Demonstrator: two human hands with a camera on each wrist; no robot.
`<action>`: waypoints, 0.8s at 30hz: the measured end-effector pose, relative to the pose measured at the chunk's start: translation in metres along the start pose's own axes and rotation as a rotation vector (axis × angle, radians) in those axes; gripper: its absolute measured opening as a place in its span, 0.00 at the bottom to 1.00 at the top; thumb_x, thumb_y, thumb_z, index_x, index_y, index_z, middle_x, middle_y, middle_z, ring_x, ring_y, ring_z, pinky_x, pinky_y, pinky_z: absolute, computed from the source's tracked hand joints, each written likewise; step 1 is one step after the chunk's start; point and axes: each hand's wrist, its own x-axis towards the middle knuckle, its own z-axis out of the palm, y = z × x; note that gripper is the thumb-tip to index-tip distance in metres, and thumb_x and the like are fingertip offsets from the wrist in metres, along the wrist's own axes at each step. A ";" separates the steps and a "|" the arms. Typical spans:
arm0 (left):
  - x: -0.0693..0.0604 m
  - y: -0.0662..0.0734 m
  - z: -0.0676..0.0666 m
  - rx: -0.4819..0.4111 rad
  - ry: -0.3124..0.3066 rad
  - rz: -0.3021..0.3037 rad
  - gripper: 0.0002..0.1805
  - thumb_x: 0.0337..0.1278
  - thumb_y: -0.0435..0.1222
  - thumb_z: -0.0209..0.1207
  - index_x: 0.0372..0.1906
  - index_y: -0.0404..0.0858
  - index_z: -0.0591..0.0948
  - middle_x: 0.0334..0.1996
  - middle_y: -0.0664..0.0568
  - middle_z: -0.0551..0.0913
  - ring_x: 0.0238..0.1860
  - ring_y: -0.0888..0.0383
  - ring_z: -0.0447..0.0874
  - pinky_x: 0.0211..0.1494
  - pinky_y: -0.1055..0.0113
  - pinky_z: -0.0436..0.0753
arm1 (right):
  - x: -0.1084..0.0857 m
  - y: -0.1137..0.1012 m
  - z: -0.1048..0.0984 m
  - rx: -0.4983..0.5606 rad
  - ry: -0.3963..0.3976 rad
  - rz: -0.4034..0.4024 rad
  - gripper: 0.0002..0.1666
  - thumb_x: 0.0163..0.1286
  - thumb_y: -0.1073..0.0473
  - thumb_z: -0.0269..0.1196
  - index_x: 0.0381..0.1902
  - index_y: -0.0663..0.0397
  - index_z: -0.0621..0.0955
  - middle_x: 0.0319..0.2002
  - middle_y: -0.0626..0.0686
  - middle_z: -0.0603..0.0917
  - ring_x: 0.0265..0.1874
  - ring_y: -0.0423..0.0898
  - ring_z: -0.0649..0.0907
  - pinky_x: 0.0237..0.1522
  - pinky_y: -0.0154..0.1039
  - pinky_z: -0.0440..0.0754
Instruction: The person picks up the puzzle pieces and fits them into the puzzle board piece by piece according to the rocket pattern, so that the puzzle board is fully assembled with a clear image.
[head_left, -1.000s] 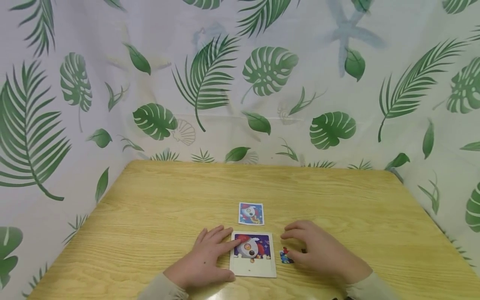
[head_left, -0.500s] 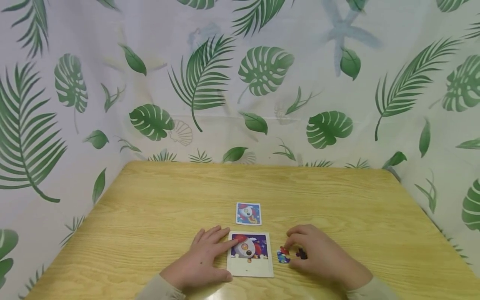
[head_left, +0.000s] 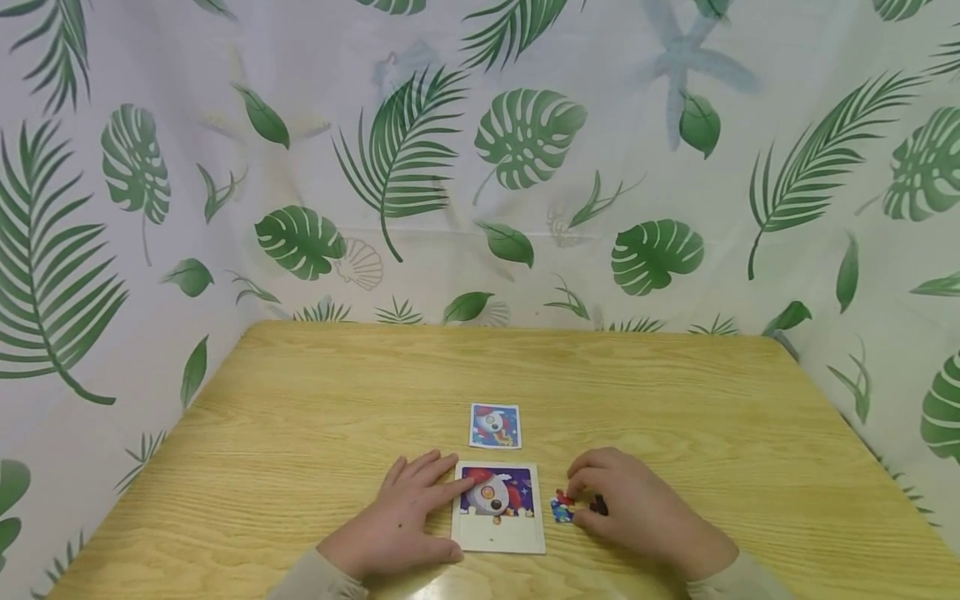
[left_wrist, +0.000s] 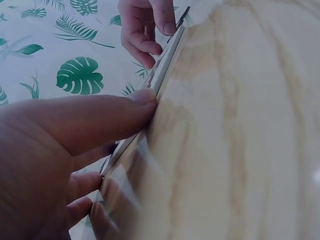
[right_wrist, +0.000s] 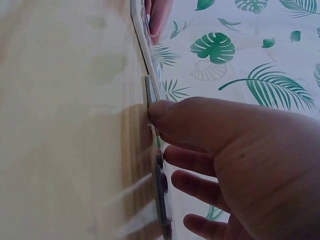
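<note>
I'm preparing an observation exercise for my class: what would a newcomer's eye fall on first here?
Probably the white cloth with large green leaves, hanging behind and beside the wooden table. Next, the partly filled puzzle board towards the front, the left hand on it, the right hand at loose pieces beside it. Just beyond the board lies a small colourful card.

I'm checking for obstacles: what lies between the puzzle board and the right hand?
The head view shows bare table, then a red-and-blue puzzle piece.

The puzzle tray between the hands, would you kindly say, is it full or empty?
Partly full: joined pieces cover the upper part of the puzzle tray, while its lower part shows bare.
</note>
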 end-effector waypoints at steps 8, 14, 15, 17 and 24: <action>-0.001 0.001 0.001 0.036 0.021 0.005 0.46 0.53 0.61 0.67 0.77 0.58 0.65 0.80 0.52 0.54 0.80 0.47 0.43 0.75 0.35 0.33 | 0.000 -0.003 0.002 0.013 0.025 0.013 0.09 0.59 0.50 0.74 0.35 0.39 0.85 0.47 0.39 0.82 0.47 0.40 0.78 0.52 0.46 0.81; -0.001 0.003 0.000 0.035 0.020 0.003 0.46 0.53 0.61 0.66 0.77 0.57 0.66 0.80 0.52 0.54 0.80 0.47 0.43 0.75 0.35 0.34 | -0.001 -0.004 0.000 0.020 0.048 0.026 0.08 0.59 0.51 0.73 0.35 0.40 0.85 0.46 0.38 0.81 0.47 0.39 0.78 0.52 0.45 0.82; -0.001 0.003 0.000 0.032 0.020 0.004 0.46 0.53 0.61 0.66 0.77 0.57 0.66 0.80 0.52 0.54 0.80 0.47 0.43 0.75 0.35 0.34 | 0.000 -0.005 -0.001 0.017 0.055 0.020 0.08 0.59 0.51 0.73 0.36 0.40 0.85 0.46 0.38 0.82 0.48 0.39 0.79 0.52 0.45 0.82; -0.001 0.003 0.000 0.026 0.021 0.003 0.46 0.53 0.60 0.67 0.77 0.56 0.67 0.80 0.52 0.54 0.80 0.47 0.43 0.75 0.36 0.33 | 0.001 -0.008 -0.002 0.016 0.066 0.009 0.08 0.59 0.51 0.73 0.36 0.39 0.85 0.47 0.39 0.82 0.48 0.39 0.79 0.53 0.45 0.82; -0.001 0.000 0.001 0.024 0.025 0.003 0.46 0.52 0.61 0.67 0.77 0.58 0.67 0.80 0.52 0.55 0.80 0.47 0.43 0.75 0.36 0.33 | 0.012 -0.032 -0.001 0.074 0.069 -0.056 0.08 0.59 0.52 0.74 0.35 0.40 0.85 0.47 0.40 0.82 0.49 0.43 0.80 0.56 0.47 0.80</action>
